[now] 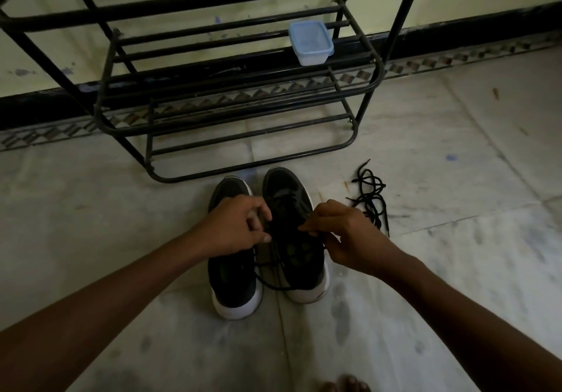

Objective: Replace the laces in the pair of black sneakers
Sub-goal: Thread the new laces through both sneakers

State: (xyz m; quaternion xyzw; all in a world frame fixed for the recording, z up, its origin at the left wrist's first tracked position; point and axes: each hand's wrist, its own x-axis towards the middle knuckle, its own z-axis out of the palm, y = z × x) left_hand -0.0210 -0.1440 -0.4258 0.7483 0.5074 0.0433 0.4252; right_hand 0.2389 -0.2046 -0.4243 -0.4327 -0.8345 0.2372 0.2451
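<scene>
Both left hand (pixel 234 227) and right hand (pixel 343 236) apparently pinch lace (pixel 267 283) over sneaker (pixel 289 185).

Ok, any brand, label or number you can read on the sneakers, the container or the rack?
No text can be read anywhere in this view.
Sneakers: too dark, no logo or size legible.
Plastic container: no label visible.
Rack: no marking visible.

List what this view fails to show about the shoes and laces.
Head view, dim:
- Right sneaker's lace route: left hand and right hand cover it, dark.
- Whether the left sneaker is laced: left hand covers it.
- How many loose laces: tangled pile.
- Tub contents: cloudy lid.
- Rack top: cut by the upper edge.
</scene>
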